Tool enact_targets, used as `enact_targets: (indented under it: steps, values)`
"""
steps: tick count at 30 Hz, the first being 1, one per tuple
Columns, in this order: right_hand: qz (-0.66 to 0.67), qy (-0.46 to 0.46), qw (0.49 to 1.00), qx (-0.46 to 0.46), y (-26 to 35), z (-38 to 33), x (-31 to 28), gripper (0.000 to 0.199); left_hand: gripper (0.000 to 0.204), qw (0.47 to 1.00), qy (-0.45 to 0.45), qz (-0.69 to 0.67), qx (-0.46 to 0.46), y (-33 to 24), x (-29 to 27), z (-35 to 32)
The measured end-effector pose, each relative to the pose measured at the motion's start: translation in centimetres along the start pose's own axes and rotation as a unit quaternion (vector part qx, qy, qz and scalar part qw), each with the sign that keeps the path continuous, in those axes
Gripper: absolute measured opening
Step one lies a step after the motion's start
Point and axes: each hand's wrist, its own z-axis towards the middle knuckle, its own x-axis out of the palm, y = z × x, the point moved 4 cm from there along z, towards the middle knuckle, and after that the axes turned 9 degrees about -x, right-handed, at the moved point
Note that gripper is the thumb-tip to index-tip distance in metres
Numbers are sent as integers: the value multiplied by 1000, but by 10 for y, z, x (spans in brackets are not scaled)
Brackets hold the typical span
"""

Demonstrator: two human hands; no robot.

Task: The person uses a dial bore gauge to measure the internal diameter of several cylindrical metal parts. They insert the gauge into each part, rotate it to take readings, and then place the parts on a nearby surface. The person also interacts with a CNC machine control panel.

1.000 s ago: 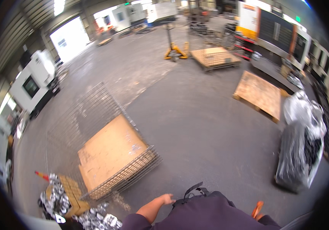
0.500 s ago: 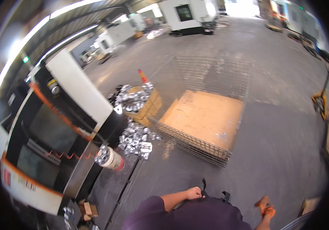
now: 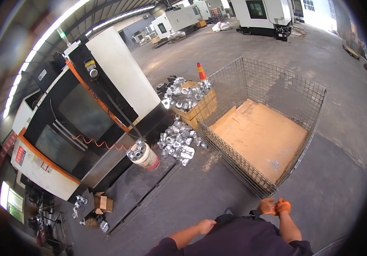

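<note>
Bare and with curled fingers, my left hand (image 3: 207, 226) is against the front of my dark clothing at the waist. What it grips, if anything, is hidden. My right hand (image 3: 283, 207) wears an orange glove and is closed on a limp orange-brown work glove (image 3: 267, 207), seen just left of its fingers. Both are in front of my body, near the close corner of a wire mesh cage (image 3: 252, 170). A brown sheet (image 3: 260, 132) covers the cage's bottom, with small shiny bits on it.
Left stands a white and black machine (image 3: 123, 72) with a coiled red hose. Beside it are a bucket (image 3: 149, 161) of metal parts, a heap of silver castings (image 3: 176, 141), and a yellow crate (image 3: 205, 106) filled with more. An orange cone (image 3: 201, 71) rises behind the crate. An open carton (image 3: 104, 203) lies lower left.
My view has swung left, so machine and cage appear farther right. My right hand has come inward with the glove, toward the front of my body. My left hand remains at the waist.
</note>
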Motion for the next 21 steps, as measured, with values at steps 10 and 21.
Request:
enact_targets:
  steps: [10,21]
  values:
    - [154,36,987,-5,188,133,3,61,30,955,73,-281,-65,28,-17,34]
    - [93,128,985,-62,257,230,2,64,29,986,-48,31,-159,40,-21,63]
